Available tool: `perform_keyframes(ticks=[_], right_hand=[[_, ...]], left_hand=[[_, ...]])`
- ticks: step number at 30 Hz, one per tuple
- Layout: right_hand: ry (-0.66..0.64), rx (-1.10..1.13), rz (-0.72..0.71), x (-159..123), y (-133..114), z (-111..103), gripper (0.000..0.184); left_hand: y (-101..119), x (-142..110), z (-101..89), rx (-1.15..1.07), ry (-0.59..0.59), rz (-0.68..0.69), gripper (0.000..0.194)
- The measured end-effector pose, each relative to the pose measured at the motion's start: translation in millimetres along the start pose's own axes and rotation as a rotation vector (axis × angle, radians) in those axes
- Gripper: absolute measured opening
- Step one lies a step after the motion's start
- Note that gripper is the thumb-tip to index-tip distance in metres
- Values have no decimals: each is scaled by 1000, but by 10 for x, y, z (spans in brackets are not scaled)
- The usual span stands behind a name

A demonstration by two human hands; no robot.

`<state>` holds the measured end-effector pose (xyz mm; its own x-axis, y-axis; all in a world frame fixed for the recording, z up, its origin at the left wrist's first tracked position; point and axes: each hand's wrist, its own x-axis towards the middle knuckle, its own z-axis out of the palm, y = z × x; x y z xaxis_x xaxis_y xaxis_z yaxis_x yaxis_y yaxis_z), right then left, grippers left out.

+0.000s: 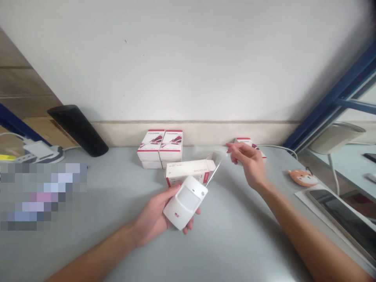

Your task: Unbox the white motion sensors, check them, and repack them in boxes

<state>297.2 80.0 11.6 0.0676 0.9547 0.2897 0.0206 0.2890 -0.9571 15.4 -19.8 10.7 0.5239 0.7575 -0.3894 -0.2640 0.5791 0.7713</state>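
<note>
A white motion detector (185, 203) with a curved lens window and a thin antenna (212, 175) rests in my left hand (152, 215), whose fingers wrap round its back and edge. The detector is tilted, its antenna pointing up and to the right. My right hand (248, 162) is raised beyond the antenna's tip, thumb and index finger pinched; whether they hold the tip, clear plastic or nothing cannot be made out. Behind the detector lies a white and red carton (188, 169), its right end flap open. Clear plastic film (202, 150) lies behind the carton.
Two white and red boxes (160, 147) stand against the wall, another box (243, 140) partly behind my right hand. A black cylinder (78, 131) and power strip (54, 154) are at left. At right are a fox-face pouch (303, 177), a phone (337, 213) and a cable (283, 149).
</note>
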Motion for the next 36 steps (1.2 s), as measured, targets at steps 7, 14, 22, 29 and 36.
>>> perform_keyframes(ticks=[7,14,22,29,36], right_hand=[[-38,-53,-58,-87,-102,61,24],[-275,-125,-138,-225,-133,212,17],[-498,-279,-294,-408,-254,369,29],[-520,-283,-212,-405,-361,320,23],[-609,-208,-78,-381,-344,279,20]], left_hand=[[-4,-15,27,-23,16,33,56],[-28,-3,11,-40,20,80,58],[-86,5,-41,-12,-31,98,58],[-65,-6,-6,12,-99,185,48],[-89,-15,-28,27,-99,195,45]])
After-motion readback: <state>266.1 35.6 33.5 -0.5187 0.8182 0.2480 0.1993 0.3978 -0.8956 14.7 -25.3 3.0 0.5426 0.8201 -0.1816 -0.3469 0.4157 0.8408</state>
